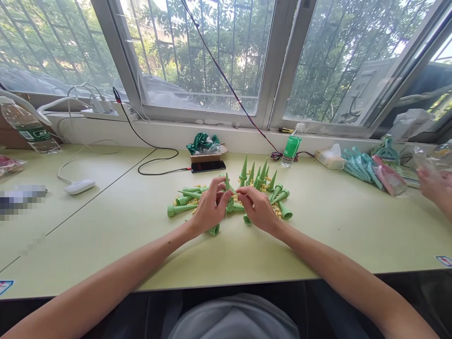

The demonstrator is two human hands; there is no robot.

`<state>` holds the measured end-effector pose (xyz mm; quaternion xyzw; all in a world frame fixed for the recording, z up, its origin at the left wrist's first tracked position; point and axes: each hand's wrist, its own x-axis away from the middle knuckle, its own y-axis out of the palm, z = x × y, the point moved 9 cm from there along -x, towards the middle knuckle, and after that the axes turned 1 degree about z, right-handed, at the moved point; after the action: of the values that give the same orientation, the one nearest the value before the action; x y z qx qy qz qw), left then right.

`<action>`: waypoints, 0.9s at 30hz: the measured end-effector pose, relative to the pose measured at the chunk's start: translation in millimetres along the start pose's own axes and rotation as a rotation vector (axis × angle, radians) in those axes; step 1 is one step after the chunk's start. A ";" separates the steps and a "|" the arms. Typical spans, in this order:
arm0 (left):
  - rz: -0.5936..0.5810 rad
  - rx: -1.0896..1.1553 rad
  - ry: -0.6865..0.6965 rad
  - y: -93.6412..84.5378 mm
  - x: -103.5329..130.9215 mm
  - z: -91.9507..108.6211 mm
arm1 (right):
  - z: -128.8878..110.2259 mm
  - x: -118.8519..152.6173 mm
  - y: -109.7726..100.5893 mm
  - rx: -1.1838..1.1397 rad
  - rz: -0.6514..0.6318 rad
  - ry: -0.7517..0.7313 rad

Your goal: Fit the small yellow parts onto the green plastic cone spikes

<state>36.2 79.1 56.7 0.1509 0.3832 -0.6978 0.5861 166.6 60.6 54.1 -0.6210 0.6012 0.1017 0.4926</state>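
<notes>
My left hand [208,207] is closed around an upright green plastic watering spike [227,181], whose tip points up between the fingers. Close against it, my right hand [259,207] pinches at the side of the spike; whatever is between its fingertips is too small to make out. Several more green spikes lie about both hands, such as a tilted spike [285,210] to the right and a lying spike [181,210] to the left. Behind the right hand several stand point up, one of them a tall spike [244,169]. Small yellow plastic pieces [277,212] are scattered among them.
A phone [208,166] on a cable and a small cardboard box [208,155] sit at the back. A water bottle [291,146] and a tissue pack [330,157] stand further right, near blue plastic items [360,165]. Another person's hand [436,186] handles clear plastic at far right.
</notes>
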 end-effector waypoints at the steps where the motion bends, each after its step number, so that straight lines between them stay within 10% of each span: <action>1: 0.005 -0.003 0.003 -0.4 -0.2 0.0 | 0.2 -0.1 0.5 0.000 -0.008 -0.006; 27: -0.057 -0.277 0.173 5.3 9.7 8.1 | 10.2 1.0 9.3 -0.031 -0.118 -0.004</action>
<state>40.5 66.4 53.8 0.1173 0.5288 -0.6390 0.5461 163.7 69.4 43.8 -0.6629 0.5606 0.0832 0.4892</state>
